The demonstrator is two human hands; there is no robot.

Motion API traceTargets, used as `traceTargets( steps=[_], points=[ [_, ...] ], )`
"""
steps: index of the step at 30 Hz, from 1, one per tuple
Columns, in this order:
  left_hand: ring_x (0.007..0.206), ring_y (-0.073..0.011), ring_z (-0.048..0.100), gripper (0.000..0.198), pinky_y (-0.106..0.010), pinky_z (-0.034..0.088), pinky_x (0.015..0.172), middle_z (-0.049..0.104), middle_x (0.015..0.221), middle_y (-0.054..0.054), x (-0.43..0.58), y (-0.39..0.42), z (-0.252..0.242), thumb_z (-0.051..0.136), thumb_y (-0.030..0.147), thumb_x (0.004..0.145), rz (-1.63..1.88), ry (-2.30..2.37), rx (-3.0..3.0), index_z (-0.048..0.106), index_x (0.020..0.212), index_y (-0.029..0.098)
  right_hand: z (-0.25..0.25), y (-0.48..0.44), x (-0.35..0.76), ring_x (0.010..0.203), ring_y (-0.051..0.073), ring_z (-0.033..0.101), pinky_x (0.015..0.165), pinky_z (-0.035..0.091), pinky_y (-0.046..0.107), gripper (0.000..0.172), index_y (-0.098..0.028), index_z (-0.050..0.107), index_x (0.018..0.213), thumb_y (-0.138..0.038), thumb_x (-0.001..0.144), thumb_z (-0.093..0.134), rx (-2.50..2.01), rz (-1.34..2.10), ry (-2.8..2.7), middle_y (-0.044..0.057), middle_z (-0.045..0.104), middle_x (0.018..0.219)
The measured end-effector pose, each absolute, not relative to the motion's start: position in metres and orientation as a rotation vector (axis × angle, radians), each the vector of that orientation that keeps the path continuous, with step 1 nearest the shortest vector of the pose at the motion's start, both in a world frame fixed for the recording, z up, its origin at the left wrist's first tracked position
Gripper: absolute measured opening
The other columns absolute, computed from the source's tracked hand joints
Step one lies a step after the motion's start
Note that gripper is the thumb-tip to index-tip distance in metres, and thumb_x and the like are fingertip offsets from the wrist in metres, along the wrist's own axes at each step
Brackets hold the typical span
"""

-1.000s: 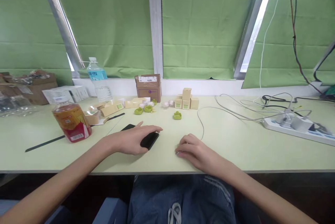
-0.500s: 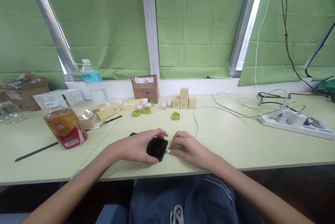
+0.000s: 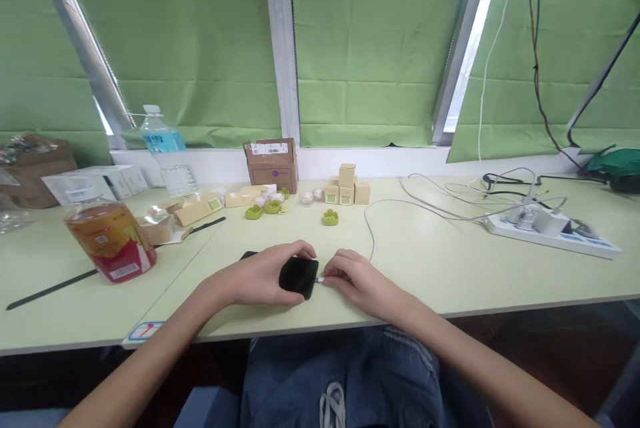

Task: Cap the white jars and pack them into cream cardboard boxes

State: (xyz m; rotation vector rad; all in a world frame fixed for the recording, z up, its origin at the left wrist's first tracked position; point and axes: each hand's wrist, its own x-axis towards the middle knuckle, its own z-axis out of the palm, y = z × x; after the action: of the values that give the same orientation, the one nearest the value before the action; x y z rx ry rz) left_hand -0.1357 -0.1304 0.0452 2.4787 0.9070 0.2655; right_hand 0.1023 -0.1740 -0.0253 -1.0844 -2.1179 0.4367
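My left hand (image 3: pixel 270 275) is wrapped over a black smartphone (image 3: pixel 299 277), thumb along the near side and fingers along the far side. The phone lies dark side up, low over the table, and my palm hides much of it. Between the thumb and fingers of my right hand (image 3: pixel 361 283) is the white plug of a charging cable (image 3: pixel 321 279). Its tip meets the phone's right end; whether it is inserted I cannot tell. The thin cable runs from behind my right hand across the table toward a white power strip (image 3: pixel 553 235).
At left stand a bottle of reddish drink (image 3: pixel 111 239) and a clear water bottle (image 3: pixel 167 155). Small cream boxes (image 3: pixel 347 186), green flower-shaped pieces (image 3: pixel 331 217) and a brown carton (image 3: pixel 273 165) sit toward the back. A black strip (image 3: pixel 53 289) lies at left.
The plug has come up to the phone's end, where a slanted metal tip showed before. The phone is turned slightly straighter. The whole view has shifted a little.
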Motion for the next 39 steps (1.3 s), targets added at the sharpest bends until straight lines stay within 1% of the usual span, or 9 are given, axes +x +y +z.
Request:
traceTargets(
  steps=[4, 8, 12, 18, 24, 32, 39],
  points=[
    [0.102, -0.0259, 0.064, 0.05, -0.036, 0.05, 0.088, 0.068, 0.116, -0.004, -0.1348, -0.1288, 0.0436, 0.074, 0.033, 0.074, 0.277, 0.868, 2.484, 0.058, 0.12, 0.025, -0.0251, -0.1745, 0.1004, 0.096, 0.021, 0.06, 0.088, 0.049, 0.035, 0.011, -0.018, 0.063, 0.089, -0.012, 0.098, 0.063, -1.141, 0.424, -2.093, 0.005, 0.064, 0.094],
    [0.105, -0.0262, 0.063, 0.049, -0.036, 0.049, 0.091, 0.067, 0.117, -0.004, -0.135, -0.1279, 0.0418, 0.074, 0.033, 0.074, 0.304, 0.854, 2.481, 0.058, 0.119, 0.024, -0.026, -0.174, 0.0999, 0.093, 0.021, 0.059, 0.087, 0.049, 0.035, 0.012, -0.019, 0.06, 0.089, -0.012, 0.097, 0.065, -1.121, 0.446, -2.106, 0.004, 0.063, 0.092],
    [0.104, -0.0256, 0.062, 0.047, -0.036, 0.049, 0.091, 0.066, 0.116, -0.004, -0.1352, -0.1275, 0.041, 0.074, 0.034, 0.074, 0.295, 0.842, 2.473, 0.058, 0.117, 0.024, -0.0259, -0.1744, 0.0999, 0.095, 0.021, 0.058, 0.088, 0.048, 0.036, 0.013, -0.018, 0.059, 0.09, -0.009, 0.098, 0.06, -1.123, 0.419, -2.114, 0.006, 0.063, 0.095],
    [0.098, -0.0241, 0.061, 0.046, -0.034, 0.049, 0.084, 0.066, 0.111, -0.003, -0.1333, -0.1278, 0.0434, 0.073, 0.035, 0.074, 0.257, 0.852, 2.475, 0.056, 0.115, 0.023, -0.021, -0.1766, 0.099, 0.097, 0.021, 0.06, 0.088, 0.049, 0.035, 0.008, -0.018, 0.065, 0.092, -0.011, 0.096, 0.064, -1.158, 0.497, -2.079, 0.006, 0.064, 0.095],
    [0.098, -0.024, 0.06, 0.044, -0.034, 0.048, 0.084, 0.064, 0.11, -0.004, -0.1322, -0.1275, 0.0442, 0.072, 0.036, 0.074, 0.248, 0.85, 2.469, 0.055, 0.112, 0.023, -0.0201, -0.1755, 0.0979, 0.092, 0.02, 0.06, 0.084, 0.049, 0.034, 0.009, -0.018, 0.065, 0.089, -0.01, 0.093, 0.067, -1.203, 0.563, -2.016, 0.005, 0.065, 0.09],
    [0.096, -0.0233, 0.059, 0.042, -0.033, 0.046, 0.083, 0.063, 0.108, -0.003, -0.1315, -0.1262, 0.0458, 0.073, 0.035, 0.073, 0.219, 0.859, 2.486, 0.055, 0.109, 0.022, -0.0215, -0.178, 0.0957, 0.096, 0.022, 0.059, 0.087, 0.048, 0.035, 0.012, -0.018, 0.061, 0.09, -0.008, 0.094, 0.064, -1.214, 0.492, -2.061, 0.006, 0.065, 0.093],
    [0.094, -0.0224, 0.058, 0.041, -0.032, 0.045, 0.081, 0.063, 0.107, -0.002, -0.1305, -0.1263, 0.0453, 0.073, 0.034, 0.073, 0.207, 0.863, 2.487, 0.054, 0.108, 0.023, -0.0242, -0.1757, 0.0957, 0.095, 0.022, 0.059, 0.086, 0.048, 0.036, 0.01, -0.018, 0.062, 0.09, -0.011, 0.095, 0.066, -1.194, 0.478, -2.04, 0.006, 0.065, 0.093]
  ],
)
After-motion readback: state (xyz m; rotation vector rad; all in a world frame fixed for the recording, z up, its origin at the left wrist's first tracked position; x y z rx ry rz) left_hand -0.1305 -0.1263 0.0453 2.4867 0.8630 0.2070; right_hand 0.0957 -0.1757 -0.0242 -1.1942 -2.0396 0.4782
